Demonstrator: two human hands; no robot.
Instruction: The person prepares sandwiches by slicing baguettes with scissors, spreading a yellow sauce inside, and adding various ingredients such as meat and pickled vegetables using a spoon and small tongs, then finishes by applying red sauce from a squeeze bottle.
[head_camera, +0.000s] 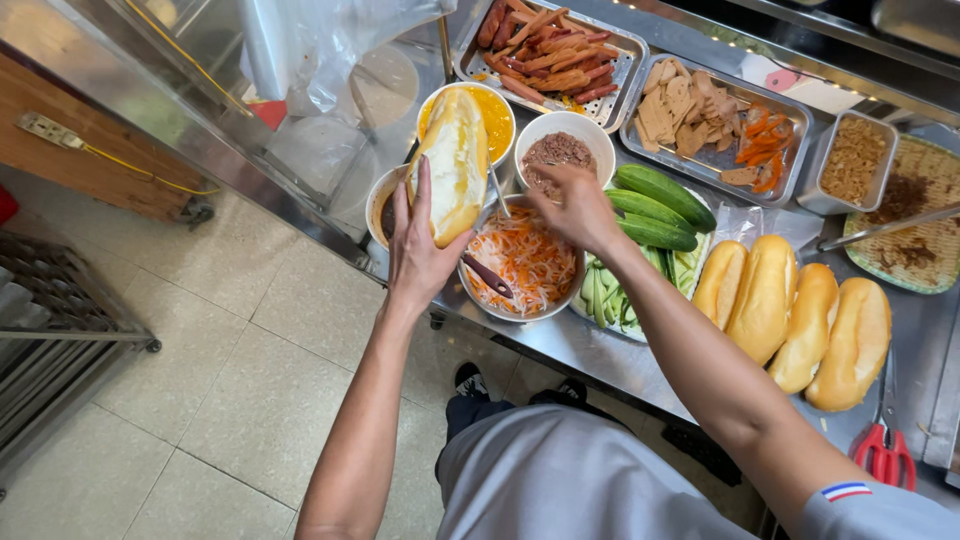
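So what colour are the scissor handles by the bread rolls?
Red, on the steel-bladed scissors, seen in the head view, lower right.

the table (560, 345) is brushed stainless steel with a dull sheen. the trays (630, 62) are bright metal, one perforated. the bread roll (455, 160) in the left hand (420, 255) has a matt, floury, crackled crust. the cucumbers (665, 195) look smooth and glossy. the scissors (885, 455) have shiny red plastic handles. the floor (230, 350) is pale, matt tile.
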